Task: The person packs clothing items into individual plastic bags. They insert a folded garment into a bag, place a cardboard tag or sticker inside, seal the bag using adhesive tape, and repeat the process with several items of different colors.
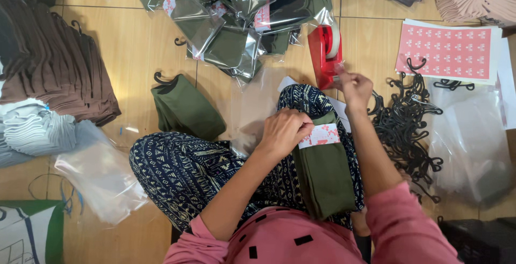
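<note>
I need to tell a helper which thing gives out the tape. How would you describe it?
Start at the pile of bagged olive garments at the top of the floor. At its right edge stands the tape dispenser, touched by the right hand. It is the only bright red thing, holding a white roll.

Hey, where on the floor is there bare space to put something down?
Bare wood floor lies between the brown stack and the lone green pair. A small strip sits between the tape dispenser and the pink label sheet. The bagged pile and the black hangers crowd the rest.
</note>
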